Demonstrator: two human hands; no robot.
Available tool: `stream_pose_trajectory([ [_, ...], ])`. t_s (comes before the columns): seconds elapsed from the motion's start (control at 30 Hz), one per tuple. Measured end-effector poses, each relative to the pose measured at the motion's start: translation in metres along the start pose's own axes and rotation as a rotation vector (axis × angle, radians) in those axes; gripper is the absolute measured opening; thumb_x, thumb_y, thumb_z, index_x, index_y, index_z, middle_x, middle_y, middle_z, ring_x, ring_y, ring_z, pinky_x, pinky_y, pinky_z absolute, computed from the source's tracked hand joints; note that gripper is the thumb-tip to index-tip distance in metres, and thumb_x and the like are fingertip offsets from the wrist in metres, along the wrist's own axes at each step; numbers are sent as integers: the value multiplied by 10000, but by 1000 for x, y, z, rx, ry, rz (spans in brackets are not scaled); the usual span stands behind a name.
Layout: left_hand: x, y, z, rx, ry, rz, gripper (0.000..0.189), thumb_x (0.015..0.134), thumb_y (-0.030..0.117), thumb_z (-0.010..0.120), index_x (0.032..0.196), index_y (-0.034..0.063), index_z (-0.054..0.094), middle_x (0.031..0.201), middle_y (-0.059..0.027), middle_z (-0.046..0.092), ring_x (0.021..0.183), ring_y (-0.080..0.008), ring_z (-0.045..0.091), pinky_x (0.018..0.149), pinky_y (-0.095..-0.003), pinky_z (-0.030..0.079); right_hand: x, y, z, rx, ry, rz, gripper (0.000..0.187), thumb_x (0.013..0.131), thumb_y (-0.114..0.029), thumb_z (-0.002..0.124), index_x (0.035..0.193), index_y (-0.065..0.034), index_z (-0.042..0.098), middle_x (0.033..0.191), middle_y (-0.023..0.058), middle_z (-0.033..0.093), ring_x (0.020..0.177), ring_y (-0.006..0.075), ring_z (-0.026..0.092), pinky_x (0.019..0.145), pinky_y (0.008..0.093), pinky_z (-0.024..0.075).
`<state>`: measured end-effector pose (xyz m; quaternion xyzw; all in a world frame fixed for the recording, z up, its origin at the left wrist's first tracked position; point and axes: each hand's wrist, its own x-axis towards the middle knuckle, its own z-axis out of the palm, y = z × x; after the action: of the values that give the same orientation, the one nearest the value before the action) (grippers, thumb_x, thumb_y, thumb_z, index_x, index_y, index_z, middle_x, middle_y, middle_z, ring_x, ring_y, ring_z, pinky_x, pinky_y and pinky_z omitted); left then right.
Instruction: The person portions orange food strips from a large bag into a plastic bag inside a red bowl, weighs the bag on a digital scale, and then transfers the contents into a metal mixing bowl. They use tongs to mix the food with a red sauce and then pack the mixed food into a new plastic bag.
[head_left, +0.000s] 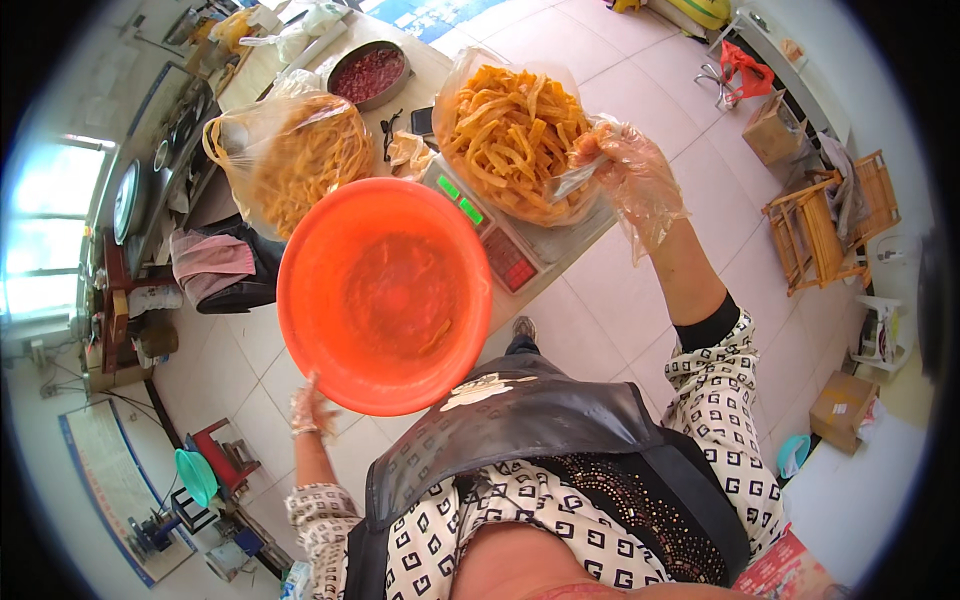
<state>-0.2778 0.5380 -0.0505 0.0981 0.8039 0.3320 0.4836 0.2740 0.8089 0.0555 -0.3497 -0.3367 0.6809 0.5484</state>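
An orange plastic basin (390, 300), tilted, shows a wet reddish residue and one small strip on its inner floor. At its lower left rim is my left hand (310, 411) in a clear plastic glove, its fingers partly hidden by the rim. My right hand (619, 161), gloved the same way, has its fingers closed on the right edge of an open clear plastic bag (574, 79). Orange-brown food strips (517, 139) fill that bag, which stands over a digital scale (510, 259) with lit green displays. A second bag of similar strips (307, 161) sits behind the basin.
A round metal tin of dark red contents (367, 75), a phone (422, 121) and black-framed glasses (390, 135) lie on the table. A pink cloth (217, 262) hangs left of the basin. Bamboo chairs (817, 225) and cardboard boxes (844, 409) stand at the right.
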Motion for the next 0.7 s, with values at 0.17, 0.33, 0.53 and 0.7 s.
stream_pose_trajectory([
  [0.17, 0, -71, 46, -704, -154, 43, 200, 740, 97, 675, 904, -6, 626, 990, -124, 643, 906, -271, 625, 871, -446, 520, -2, 5, 2, -54, 23, -46, 79, 902, -92, 550, 946, -27, 565, 881, 101, 609, 834, 179, 581, 813, 319, 468],
  [0.33, -9, -88, 11, -738, -30, 52, 162, 684, -12, 575, 839, -17, 623, 898, -127, 641, 865, -279, 627, 881, -451, 519, 1, 12, -7, -147, 85, 15, 97, 895, -110, 578, 971, -50, 563, 898, 78, 613, 842, 166, 587, 824, 322, 484],
  [0.53, -36, -102, -53, -706, 42, 87, 105, 649, 11, 550, 748, -1, 582, 831, -105, 616, 835, -278, 623, 860, -457, 528, 0, 15, -28, -187, 173, 66, 175, 877, -134, 619, 1016, -37, 574, 917, 70, 639, 826, 144, 607, 760, 291, 507],
  [0.7, -14, -86, -48, -749, 105, 45, 80, 649, 9, 558, 729, 10, 560, 799, -90, 594, 805, -257, 600, 832, -437, 532, -4, -3, -39, -314, 305, 61, 254, 868, -173, 641, 1063, -31, 560, 946, 78, 649, 832, 148, 626, 737, 294, 507],
])
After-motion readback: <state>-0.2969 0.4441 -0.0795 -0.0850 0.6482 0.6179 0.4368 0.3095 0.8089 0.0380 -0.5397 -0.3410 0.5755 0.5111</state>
